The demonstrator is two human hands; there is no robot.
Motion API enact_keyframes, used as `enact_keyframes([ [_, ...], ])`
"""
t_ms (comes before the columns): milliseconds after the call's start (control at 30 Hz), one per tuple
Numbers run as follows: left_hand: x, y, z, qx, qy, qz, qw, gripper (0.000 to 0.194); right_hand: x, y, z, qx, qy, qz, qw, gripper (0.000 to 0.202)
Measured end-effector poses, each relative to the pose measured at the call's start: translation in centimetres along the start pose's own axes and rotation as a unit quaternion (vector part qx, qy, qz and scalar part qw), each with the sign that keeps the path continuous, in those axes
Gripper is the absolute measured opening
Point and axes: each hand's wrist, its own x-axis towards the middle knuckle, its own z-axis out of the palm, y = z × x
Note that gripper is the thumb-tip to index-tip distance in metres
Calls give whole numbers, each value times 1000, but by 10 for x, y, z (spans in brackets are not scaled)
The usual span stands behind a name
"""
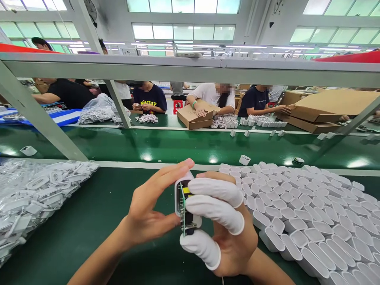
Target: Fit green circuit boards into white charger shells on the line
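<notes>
Between my two hands is a green circuit board (183, 215) with black and yellow components, held on edge and partly inside a white plastic charger housing (177, 202). My left hand (145, 208) grips the housing from the left, fingers along its top and thumb at its lower side. White finger cots cover the thumb and two fingers of my right hand (230, 225), which pinches the board's component side from the right. Those fingers hide part of the board. How deep the board sits in the housing I cannot tell.
Rows of open white housings (297, 204) cover the bench at right. A clear bag of white plastic parts (38, 198) lies at left. Beyond runs a green conveyor belt (166, 144) carrying a few pieces. A metal frame bar (190, 71) crosses ahead; co-workers sit behind it beside cardboard boxes (197, 116).
</notes>
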Motion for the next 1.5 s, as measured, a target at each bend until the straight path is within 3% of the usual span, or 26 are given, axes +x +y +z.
enact_keyframes([
  [167, 0, 2, 0, -1, 5, -17, 1000, 55, 0, 0, -1, 10, -22, 20, 1000, 28],
  [333, 1, -4, 1, 8, 8, 20, 1000, 65, -2, 3, 1, 27, -10, 24, 999, 29],
  [467, 1, -18, 8, 0, 41, 29, 999, 65, -7, 6, 3, 85, -31, 152, 984, 46],
  [567, 3, -24, 13, 4, 61, 68, 996, 64, -7, 8, 2, 210, -40, 291, 933, 59],
  [667, 4, -26, 15, 74, 73, 117, 988, 58, -4, 9, 1, 260, -52, 362, 894, 57],
  [900, 2, -21, 17, 223, 94, 170, 955, 52, -3, 14, 10, 197, 0, 310, 930, 44],
  [1033, 2, -15, 20, 216, 138, 131, 958, 51, -11, 20, 9, 127, -17, 263, 956, 49],
  [1200, -2, -11, 25, 209, 160, 57, 963, 56, -19, 20, 9, -19, -14, 129, 991, 52],
  [1333, -8, -12, 31, 207, 166, 44, 963, 48, -18, 19, 17, -36, 2, 72, 997, 49],
  [1500, -12, -16, 38, 198, 175, 40, 964, 46, -19, 26, 22, -2, -5, 68, 998, 42],
])
